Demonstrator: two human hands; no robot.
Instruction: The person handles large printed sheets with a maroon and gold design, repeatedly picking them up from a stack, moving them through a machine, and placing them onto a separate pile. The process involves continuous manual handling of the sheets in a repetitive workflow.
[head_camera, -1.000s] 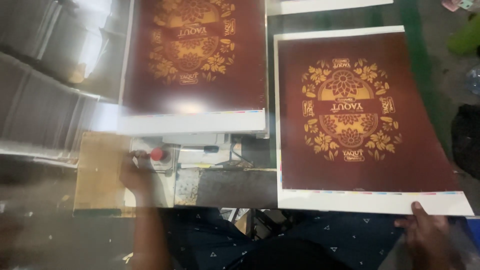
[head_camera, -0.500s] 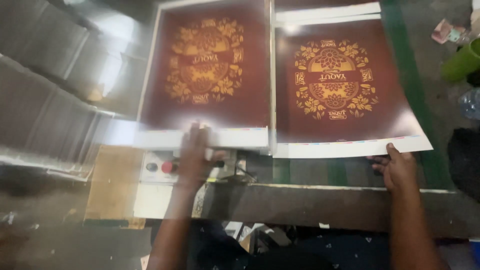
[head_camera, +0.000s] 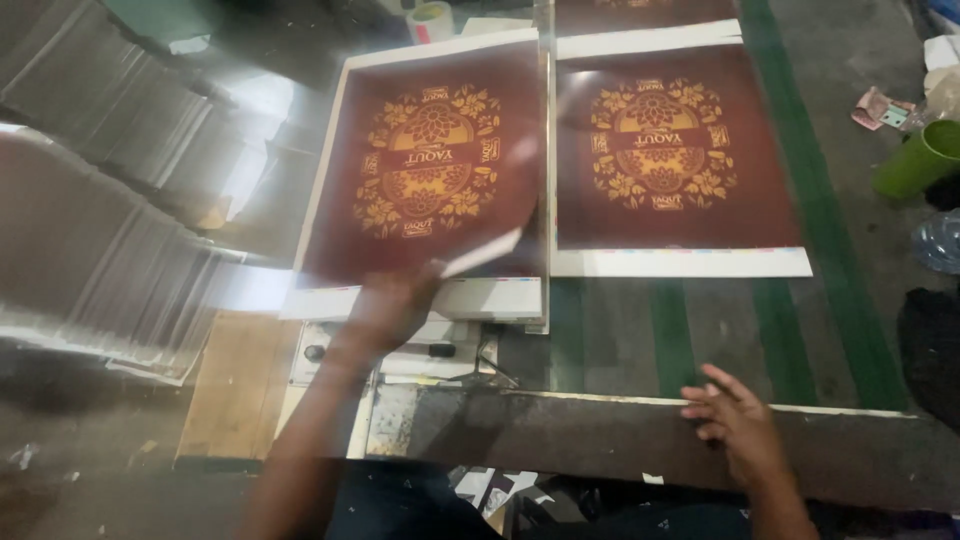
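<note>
The right hand (head_camera: 738, 425) has left the right sheet (head_camera: 675, 160) and hovers open, while the nearer left hand (head_camera: 395, 305) pinches the left sheet (head_camera: 430, 165) by its near edge, lengthwise ahead.

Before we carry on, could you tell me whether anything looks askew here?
Yes: the left hand lifts the near corner of the left printed sheet, so it curls up, while the right printed sheet lies flat.

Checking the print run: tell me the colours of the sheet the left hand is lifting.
Dark maroon sheet with a golden floral emblem and white border, seen from the head view.
</note>
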